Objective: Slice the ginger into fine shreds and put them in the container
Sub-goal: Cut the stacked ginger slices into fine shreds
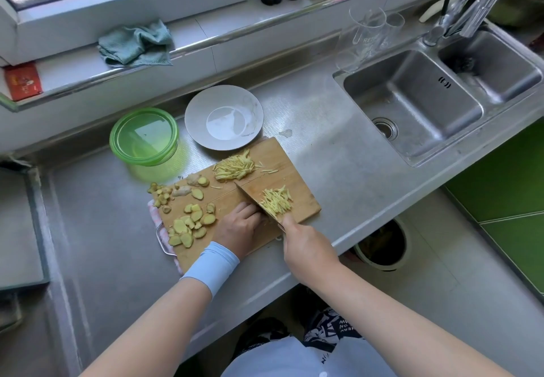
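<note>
Right hand point(309, 247) grips the knife point(253, 197) at frame centre; left hand's point(240, 226) curled knuckles guide the blade, their hold hidden.

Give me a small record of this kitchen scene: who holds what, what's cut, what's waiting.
right hand: grips the knife, blade down on the cutting board
left hand: on the board, fingers curled beside the blade; what lies under them is hidden
shreds: one pile beside the blade, another farther back
ginger slices: unshredded, on the board's left part
green container: off the board, back left; no shreds seen in it
white plate: behind the board
</note>
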The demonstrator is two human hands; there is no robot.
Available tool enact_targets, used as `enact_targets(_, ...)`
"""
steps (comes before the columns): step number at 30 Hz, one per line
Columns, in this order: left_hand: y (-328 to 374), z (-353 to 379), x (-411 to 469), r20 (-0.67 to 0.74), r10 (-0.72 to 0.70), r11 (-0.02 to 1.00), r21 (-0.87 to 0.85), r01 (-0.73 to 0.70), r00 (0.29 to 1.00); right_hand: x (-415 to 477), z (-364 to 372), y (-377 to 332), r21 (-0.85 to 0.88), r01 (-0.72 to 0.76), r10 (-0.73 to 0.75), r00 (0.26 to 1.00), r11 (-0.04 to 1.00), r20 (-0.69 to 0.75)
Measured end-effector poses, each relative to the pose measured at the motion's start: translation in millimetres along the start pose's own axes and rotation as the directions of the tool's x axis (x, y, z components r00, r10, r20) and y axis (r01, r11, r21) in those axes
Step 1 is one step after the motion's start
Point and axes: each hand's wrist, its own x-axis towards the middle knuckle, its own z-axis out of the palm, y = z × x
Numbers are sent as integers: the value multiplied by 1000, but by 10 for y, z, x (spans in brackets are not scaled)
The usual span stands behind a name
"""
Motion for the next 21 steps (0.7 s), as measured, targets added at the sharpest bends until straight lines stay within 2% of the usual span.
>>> enact_targets(7,18,-31,4,-35,43,999,19,-42,998,-99,-39,61,-6,-9,9,1000,1000,19)
enact_targets(13,27,-1,2,-44,12,1000,7,-12,999,86,-26,45,10,29,-29,999,1000,45)
enact_targets(21,15,15,-17,-76,42,998,44,-39,996,-43,-54,156,12,31,-32,998,999,51)
